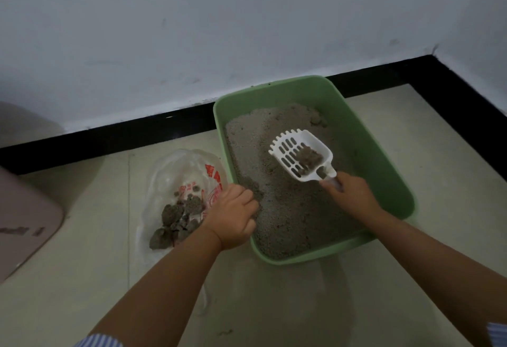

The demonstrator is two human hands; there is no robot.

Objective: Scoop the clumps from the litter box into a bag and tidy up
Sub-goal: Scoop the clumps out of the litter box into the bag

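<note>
Several clumps [175, 223] bagged already; scoop [301, 154] loaded, gripped by right hand [348, 196]; left hand [233, 216] curled over litter box [384, 160] rim. Bag [181, 176] untied.

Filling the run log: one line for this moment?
right hand: holds scoop, clumps in it | left hand: on litter box rim | bag: clumps inside

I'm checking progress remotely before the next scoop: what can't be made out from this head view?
- Left hand: fingertips curl over the litter box rim; whether they grip rim or bag is hidden.
- Scoop handle: covered by the right hand.
- Clumps under the litter: buried, can't tell.
- Bag print: too blurred to read.
- Pink object: cut off by the left edge.
</note>
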